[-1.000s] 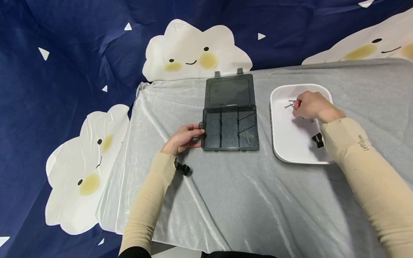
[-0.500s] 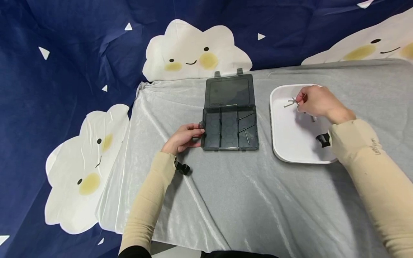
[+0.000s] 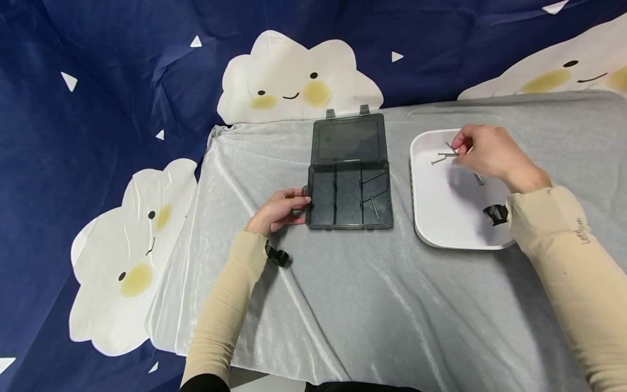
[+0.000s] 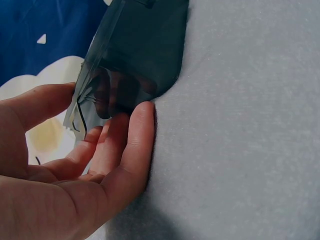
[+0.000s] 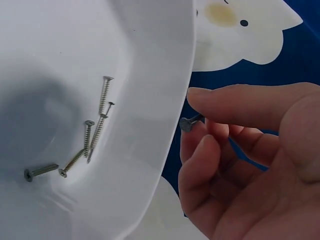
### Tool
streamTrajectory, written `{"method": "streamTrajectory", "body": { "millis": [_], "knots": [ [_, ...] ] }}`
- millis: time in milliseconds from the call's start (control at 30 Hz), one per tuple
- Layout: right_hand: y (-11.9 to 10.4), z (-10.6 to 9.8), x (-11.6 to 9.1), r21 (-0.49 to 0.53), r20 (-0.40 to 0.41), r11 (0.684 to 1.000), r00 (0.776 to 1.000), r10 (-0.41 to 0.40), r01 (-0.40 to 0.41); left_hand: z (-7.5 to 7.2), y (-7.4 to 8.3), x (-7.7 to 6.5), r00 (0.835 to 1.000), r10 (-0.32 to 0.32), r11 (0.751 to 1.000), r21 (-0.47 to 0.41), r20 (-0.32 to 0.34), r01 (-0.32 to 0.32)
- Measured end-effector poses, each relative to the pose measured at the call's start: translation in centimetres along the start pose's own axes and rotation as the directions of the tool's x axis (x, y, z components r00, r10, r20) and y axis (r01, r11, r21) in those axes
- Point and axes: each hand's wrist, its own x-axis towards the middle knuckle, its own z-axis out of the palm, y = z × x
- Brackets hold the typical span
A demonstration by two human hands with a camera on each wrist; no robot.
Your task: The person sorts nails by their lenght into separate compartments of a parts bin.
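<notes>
My left hand (image 3: 279, 209) holds the left edge of a dark see-through compartment box (image 3: 348, 226), thumb on one side and fingers on the other. The box (image 4: 140, 45) also fills the top of the left wrist view. Its lid (image 3: 349, 139) is swung back, and several thin metal pieces lie in the right-hand compartments. Over the far end of a white tray (image 3: 443, 223), my right hand (image 3: 487, 152) pinches a nail (image 5: 187, 124) between thumb and fingers, its flat grey head showing. Several screws (image 5: 87, 135) lie loose on the tray floor, beside the hand.
Grey velvety cloth (image 3: 343, 305) covers the table under the box and tray. Behind it hangs a dark blue backdrop (image 3: 416, 27) with white clouds. Small black cameras (image 3: 277, 256) sit on both wrists.
My right hand has risen off the tray floor and shifted slightly right, with the nail coming into sight at its fingertips. My left hand and the box have stayed put.
</notes>
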Motion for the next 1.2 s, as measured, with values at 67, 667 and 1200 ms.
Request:
{"method": "streamTrajectory", "body": {
  "millis": [67,667,1200],
  "knots": [
    [-0.2,-0.1,-0.1,0.007,-0.022,1.000,1.000,-0.004,0.005,0.0,0.0,0.0,1.000,0.002,1.000,0.000,0.000,-0.002],
    [-2.4,-0.9,-1.2,0.149,-0.206,0.989,0.978,0.018,0.013,0.0,0.0,0.0,1.000,0.001,1.000,0.001,0.004,-0.001],
    [-4.2,-0.2,-1.6,0.403,-0.208,0.915,0.975,0.075,0.016,0.0,0.0,0.0,1.000,0.000,1.000,0.003,0.003,0.000]
  ]
}}
